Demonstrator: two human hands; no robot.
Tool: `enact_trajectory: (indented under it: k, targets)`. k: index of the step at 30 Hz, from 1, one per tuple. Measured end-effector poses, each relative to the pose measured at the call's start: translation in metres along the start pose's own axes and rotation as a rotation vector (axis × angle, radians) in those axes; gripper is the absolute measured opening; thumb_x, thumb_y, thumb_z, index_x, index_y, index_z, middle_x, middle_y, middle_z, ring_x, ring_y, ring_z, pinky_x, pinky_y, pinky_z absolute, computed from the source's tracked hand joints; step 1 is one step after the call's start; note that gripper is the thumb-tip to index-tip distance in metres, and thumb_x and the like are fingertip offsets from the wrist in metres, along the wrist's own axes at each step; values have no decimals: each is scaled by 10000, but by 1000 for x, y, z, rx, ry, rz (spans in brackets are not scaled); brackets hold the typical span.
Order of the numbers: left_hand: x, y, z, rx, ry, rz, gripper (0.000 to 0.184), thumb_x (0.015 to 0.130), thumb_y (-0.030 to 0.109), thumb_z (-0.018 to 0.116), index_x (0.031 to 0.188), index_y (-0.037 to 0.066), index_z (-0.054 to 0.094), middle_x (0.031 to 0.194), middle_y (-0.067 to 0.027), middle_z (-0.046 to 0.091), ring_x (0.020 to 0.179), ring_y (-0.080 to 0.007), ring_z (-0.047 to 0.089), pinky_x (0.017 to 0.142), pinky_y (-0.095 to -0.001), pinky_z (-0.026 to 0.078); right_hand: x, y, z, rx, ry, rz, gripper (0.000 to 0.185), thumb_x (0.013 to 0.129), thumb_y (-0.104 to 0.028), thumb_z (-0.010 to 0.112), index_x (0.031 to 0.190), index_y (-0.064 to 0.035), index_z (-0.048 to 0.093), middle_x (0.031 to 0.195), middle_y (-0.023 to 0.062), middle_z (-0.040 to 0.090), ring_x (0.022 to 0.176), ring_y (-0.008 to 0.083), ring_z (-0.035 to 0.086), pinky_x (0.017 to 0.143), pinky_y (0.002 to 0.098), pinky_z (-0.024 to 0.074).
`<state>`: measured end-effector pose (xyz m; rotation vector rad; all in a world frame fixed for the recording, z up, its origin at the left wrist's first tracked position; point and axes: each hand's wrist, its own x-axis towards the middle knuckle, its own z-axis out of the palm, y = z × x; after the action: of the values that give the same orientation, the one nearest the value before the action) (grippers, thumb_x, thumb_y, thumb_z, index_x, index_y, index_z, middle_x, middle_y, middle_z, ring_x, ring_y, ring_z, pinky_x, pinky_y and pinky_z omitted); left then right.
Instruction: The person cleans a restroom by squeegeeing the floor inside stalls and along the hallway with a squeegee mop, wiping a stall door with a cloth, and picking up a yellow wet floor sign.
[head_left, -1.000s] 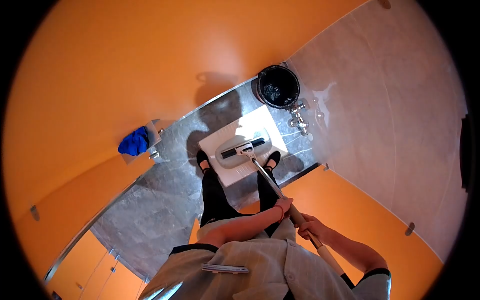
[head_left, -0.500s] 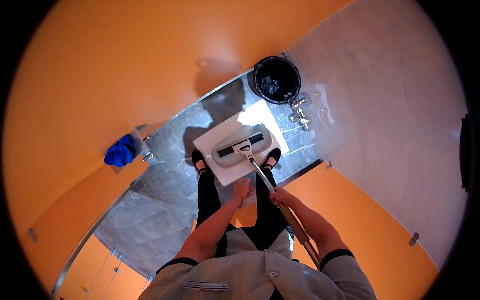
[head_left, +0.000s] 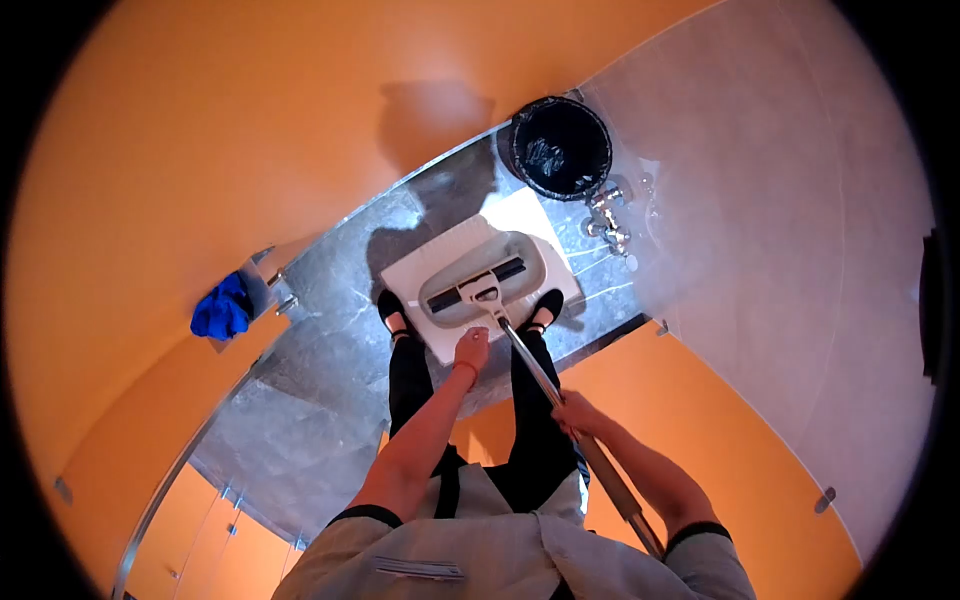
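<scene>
My right hand (head_left: 577,414) is wrapped around the metal pole of a long-handled mop (head_left: 538,366). The brown grip of its handle runs back beside my right forearm. The mop's white head with a dark strip (head_left: 478,287) lies across the basin of a white squat toilet (head_left: 432,268), between my feet. My left hand (head_left: 472,349) is closed, over the toilet's near edge and left of the pole, apart from it. What its fingers hold, if anything, is hidden. A red band circles that wrist.
A black bin (head_left: 561,147) with a liner stands at the far corner, beside metal flush pipework (head_left: 608,220). Bunched blue cloth (head_left: 222,306) rests at a wall fixture on the left. Orange partitions (head_left: 280,120) and a pale wall (head_left: 760,200) enclose the grey tiled floor (head_left: 345,305).
My left hand has moved forward, closer to the toilet's edge. My right hand stays on the pole, and the mop head is still over the basin. The view has shifted slightly.
</scene>
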<state>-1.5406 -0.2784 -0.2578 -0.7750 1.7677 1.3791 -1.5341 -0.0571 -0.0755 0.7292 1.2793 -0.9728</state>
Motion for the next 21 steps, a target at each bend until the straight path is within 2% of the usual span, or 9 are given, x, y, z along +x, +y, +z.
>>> enact_trajectory:
  k: [1,2,5,8,10,12,13,17,21]
  targets:
    - [5,6,-2,118,65,50,376,821,347,439,1028,58,560,871,-177,607,814,-320,578,753,-382,455,-14,8,0,-51,4,-23,146,730,-72,504,841,-18,426,547,87,457,398,160,467,347,299,411]
    - [15,4,0,112,61,54,376,821,347,439,1028,58,560,871,-177,607,814,-320,578,753,-382,455,-31,21,1,-105,10,-44,153,736,-74,501,856,-14,428,564,94,475,406,160,475,364,297,425]
    - [36,25,10,479,69,177,417,828,380,420,1127,113,532,1129,-188,498,1104,-355,407,912,-412,356,-112,24,14,-141,85,-27,250,743,-75,523,977,-16,455,553,58,482,417,133,485,363,276,408]
    - [44,40,33,583,216,94,432,829,410,408,1131,127,531,1134,-165,505,1120,-357,390,921,-418,353,-183,18,26,-98,43,193,452,742,-125,596,1152,-31,430,673,103,543,561,193,569,509,316,465]
    - [62,35,45,629,191,66,458,838,433,373,1104,108,554,1080,-166,541,1082,-331,446,926,-397,359,-210,17,31,-262,118,44,463,745,-123,590,1164,-22,421,707,114,553,631,196,580,582,307,468]
    - [95,2,58,576,-200,-70,459,853,423,340,1059,95,587,975,-173,583,985,-308,529,902,-381,386,-214,15,37,-146,138,24,517,733,-133,583,1209,-24,410,773,98,556,644,167,543,618,289,450]
    - [75,23,56,652,-36,-77,462,865,410,312,960,82,622,881,-159,607,871,-299,580,844,-396,420,-205,26,38,-132,131,-7,501,741,-119,579,1199,-17,404,731,101,555,613,173,551,584,288,452]
    - [55,53,45,713,309,-9,410,865,379,356,781,63,603,839,-120,614,803,-301,586,716,-436,450,-170,27,39,111,13,124,491,767,-56,536,1222,-13,356,594,75,512,431,139,495,417,262,415]
    - [45,45,31,555,471,87,337,854,346,403,774,78,592,807,-139,605,752,-331,581,670,-450,451,-148,17,46,245,-23,108,426,761,-12,511,1165,-12,376,494,40,457,363,132,466,340,267,385]
